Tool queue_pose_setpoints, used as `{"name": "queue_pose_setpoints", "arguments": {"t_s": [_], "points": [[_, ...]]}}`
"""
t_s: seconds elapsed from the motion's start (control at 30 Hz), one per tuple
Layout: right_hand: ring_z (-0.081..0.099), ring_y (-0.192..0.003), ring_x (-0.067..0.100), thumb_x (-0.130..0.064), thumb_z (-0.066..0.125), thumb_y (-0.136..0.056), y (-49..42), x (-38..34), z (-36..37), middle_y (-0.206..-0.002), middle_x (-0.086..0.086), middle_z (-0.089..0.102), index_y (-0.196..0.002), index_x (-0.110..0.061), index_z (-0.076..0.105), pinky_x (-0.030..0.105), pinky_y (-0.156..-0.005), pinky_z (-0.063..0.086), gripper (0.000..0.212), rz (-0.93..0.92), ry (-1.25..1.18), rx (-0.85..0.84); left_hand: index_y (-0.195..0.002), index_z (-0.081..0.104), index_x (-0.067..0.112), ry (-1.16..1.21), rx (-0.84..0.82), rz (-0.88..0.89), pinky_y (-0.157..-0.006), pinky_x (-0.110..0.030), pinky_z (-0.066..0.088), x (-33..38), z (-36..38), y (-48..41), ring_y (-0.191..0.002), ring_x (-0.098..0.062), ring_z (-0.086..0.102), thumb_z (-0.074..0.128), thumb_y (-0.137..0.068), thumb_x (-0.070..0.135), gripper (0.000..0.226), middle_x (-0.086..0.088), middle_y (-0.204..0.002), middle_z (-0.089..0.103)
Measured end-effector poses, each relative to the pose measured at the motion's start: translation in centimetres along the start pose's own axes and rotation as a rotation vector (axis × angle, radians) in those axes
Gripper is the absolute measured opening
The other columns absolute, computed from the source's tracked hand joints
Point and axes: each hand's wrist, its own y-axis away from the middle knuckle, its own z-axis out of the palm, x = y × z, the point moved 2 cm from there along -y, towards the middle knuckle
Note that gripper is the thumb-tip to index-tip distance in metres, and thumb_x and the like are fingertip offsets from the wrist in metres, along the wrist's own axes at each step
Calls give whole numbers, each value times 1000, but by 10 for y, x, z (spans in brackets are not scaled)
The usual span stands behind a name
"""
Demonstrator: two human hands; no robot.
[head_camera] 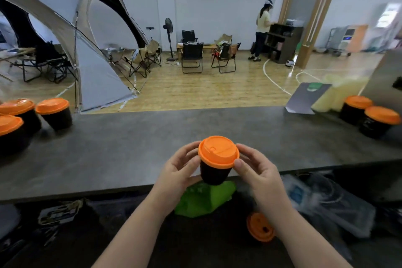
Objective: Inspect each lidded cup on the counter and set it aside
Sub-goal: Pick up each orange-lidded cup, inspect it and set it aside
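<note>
A dark grey counter [152,135] runs across the view from edge to edge. At its left end stand three black cups with orange lids. The first cup [57,115] is the rightmost, the second cup [20,113] is just beside it, and the third cup [9,135] is nearer and cut by the frame. At the right end a fourth cup [355,111] and a fifth cup [379,123] stand close together. Behind them is a blurred pale yellow stack [339,92], and just left of it a grey card [304,99]; whether it lies flat or is propped cannot be told.
</note>
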Motion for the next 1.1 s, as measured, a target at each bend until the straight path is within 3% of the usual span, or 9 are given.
{"name": "queue_pose_setpoints", "arguments": {"t_s": [0.1, 0.23, 0.4, 0.57, 0.7, 0.87, 0.97, 1.1], "points": [[63, -121, 12, -26, 76, -84, -5, -2, -37, -126, -5, 70, -135, -18, 58, 28, -98, 53, 54, 32, 13, -30, -137, 57, 17, -6, -69, -25, -96, -48, 56, -9, 38, -19, -119, -22, 66, 68, -91, 18, 47, -2, -127, 70], [55, -129, 2, -32, 82, -80, -19, -5, -86, -138, -11, 61, -146, -24, 46, 28, -107, 47, 76, 61, 89, -82, -140, 54, 15, -35, -178, 3, -107, -50, 46, -22, 80, -49, -128, -29, 59, 74, -86, 21, 59, -9, -136, 64], [53, -129, 0, -19, 73, -80, -50, 0, -143, -143, -9, 55, -149, -20, 40, 19, -106, 45, 77, 50, 54, -24, -137, 56, 14, 2, -155, 42, -107, -48, 45, -38, 124, -95, -130, -29, 58, 76, -82, 22, 59, -9, -137, 63], [60, -123, 5, -21, 74, -78, -81, 6, -201, -132, -7, 66, -139, -20, 53, 25, -103, 50, 64, 45, 66, 32, -135, 57, 14, -17, -98, 40, -106, -41, 50, -55, 175, -140, -125, -23, 62, 75, -86, 12, 53, -5, -132, 67], [58, -125, 5, -19, 80, -74, -92, 8, -246, -132, -11, 65, -140, -23, 51, 26, -102, 50, 72, 59, 80, 63, -134, 57, 14, -44, -145, 10, -104, -36, 51, -67, 221, -162, -124, -20, 63, 72, -85, 7, 52, -4, -131, 68], [51, -132, 3, -32, 83, -77, -93, 5, -307, -143, -15, 55, -146, -38, 42, 35, -112, 42, 81, 90, 110, 61, -130, 59, 16, -27, -159, -31, -99, -36, 55, -80, 288, -176, -119, -18, 65, 70, -88, 2, 46, -1, -127, 70], [51, -132, 4, -39, 85, -72, -93, 1, -350, -143, -14, 55, -147, -38, 40, 38, -113, 41, 87, 92, 111, 92, -127, 61, 19, -25, -162, -42, -102, -42, 53, -88, 334, -187, -119, -16, 65, 73, -86, 5, 45, 1, -125, 70], [52, -129, -1, -34, 85, -74, -89, -4, -412, -142, -13, 55, -146, -35, 41, 27, -106, 46, 84, 99, 99, 140, -127, 62, 19, -12, -180, -75, -105, -46, 51, -104, 396, -202, -123, -19, 63, 75, -86, 7, 45, -1, -128, 69]]}}
